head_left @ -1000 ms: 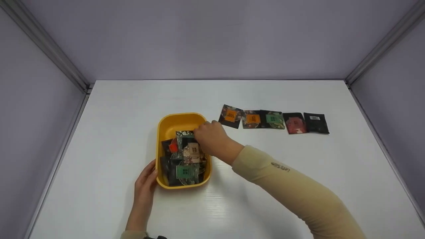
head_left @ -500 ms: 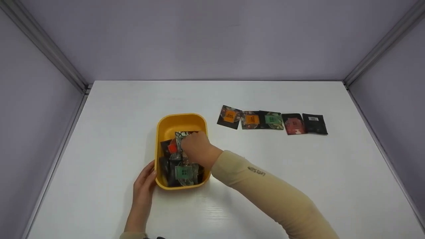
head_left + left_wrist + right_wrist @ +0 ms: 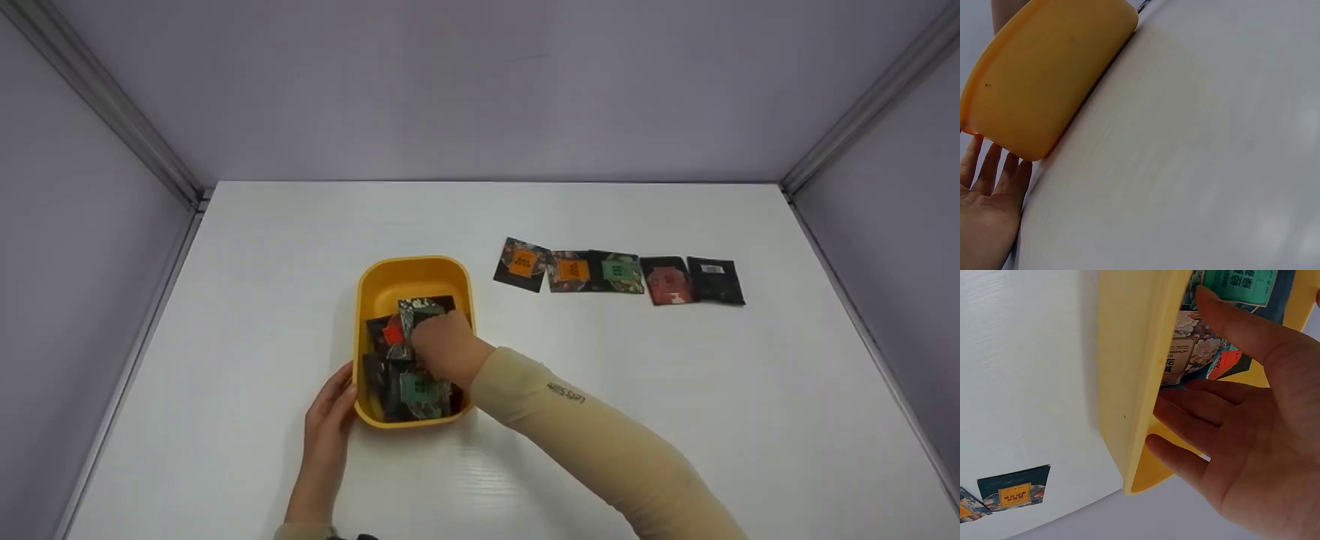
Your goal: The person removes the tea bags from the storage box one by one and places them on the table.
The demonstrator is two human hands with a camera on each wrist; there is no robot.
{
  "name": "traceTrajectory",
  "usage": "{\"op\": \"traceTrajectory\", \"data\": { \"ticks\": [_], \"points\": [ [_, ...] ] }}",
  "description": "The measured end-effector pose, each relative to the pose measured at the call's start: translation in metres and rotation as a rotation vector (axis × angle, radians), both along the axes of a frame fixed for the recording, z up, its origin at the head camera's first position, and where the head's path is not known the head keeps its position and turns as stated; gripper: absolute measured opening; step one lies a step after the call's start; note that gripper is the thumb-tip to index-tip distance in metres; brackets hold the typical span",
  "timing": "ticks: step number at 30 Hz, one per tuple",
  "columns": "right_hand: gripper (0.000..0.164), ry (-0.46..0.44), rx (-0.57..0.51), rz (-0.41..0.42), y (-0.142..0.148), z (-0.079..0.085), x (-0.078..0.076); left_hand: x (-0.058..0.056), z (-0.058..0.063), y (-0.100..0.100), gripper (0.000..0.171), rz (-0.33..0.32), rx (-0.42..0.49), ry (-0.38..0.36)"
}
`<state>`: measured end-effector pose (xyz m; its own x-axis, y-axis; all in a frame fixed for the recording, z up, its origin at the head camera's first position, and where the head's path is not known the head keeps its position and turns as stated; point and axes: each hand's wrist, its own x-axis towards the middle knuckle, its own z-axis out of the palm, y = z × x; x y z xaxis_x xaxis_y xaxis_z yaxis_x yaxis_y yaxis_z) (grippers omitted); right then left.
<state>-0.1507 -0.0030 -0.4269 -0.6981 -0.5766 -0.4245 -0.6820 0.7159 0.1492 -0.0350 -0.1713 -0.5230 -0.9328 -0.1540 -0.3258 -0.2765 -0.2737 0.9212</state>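
A yellow plastic box [image 3: 409,285] stands left of centre in the head view, heaped with dark printed sachets. My left hand [image 3: 328,416] lies along its left side; in the left wrist view the straight fingertips [image 3: 985,163] touch the box wall. My right hand [image 3: 448,345] reaches over the right rim into the box. From the right wrist view, its thumb is spread from the rather straight fingers, beside a floral sachet [image 3: 1182,354] with a beige label and a green-labelled sachet [image 3: 1238,287]. Some right fingertips are hidden at the floral sachet. A red-labelled sachet [image 3: 392,334] lies at the left.
Right of the box, several sachets lie in a row on the white table [image 3: 600,360]: two orange-labelled sachets [image 3: 522,262], a green-labelled one, a red sachet [image 3: 669,280] and a black sachet [image 3: 716,280] with a white barcode label. Grey walls stand around the table.
My right hand has moved from the box's right rim inward and down over the sachets. A partly green label now shows at the top of the heap. The left hand stays at the box.
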Motion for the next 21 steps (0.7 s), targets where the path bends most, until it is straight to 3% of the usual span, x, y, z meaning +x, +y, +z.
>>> {"op": "traceTrajectory", "data": {
  "ticks": [5, 10, 17, 21],
  "points": [
    [0.026, 0.090, 0.141, 0.065, -0.003, -0.012, 0.002, -0.001, 0.000, 0.001, 0.054, 0.006, 0.004, -0.017],
    [0.024, 0.121, 0.170, 0.099, -0.003, -0.012, 0.005, -0.001, 0.000, 0.000, 0.054, 0.012, 0.010, -0.021],
    [0.025, 0.094, 0.059, 0.121, 0.003, 0.002, 0.005, 0.000, -0.001, 0.001, 0.053, 0.013, -0.010, -0.015],
    [0.022, 0.134, -0.044, 0.118, 0.007, 0.009, 0.003, 0.001, -0.002, 0.001, 0.051, 0.016, -0.014, -0.002]
  ]
}}
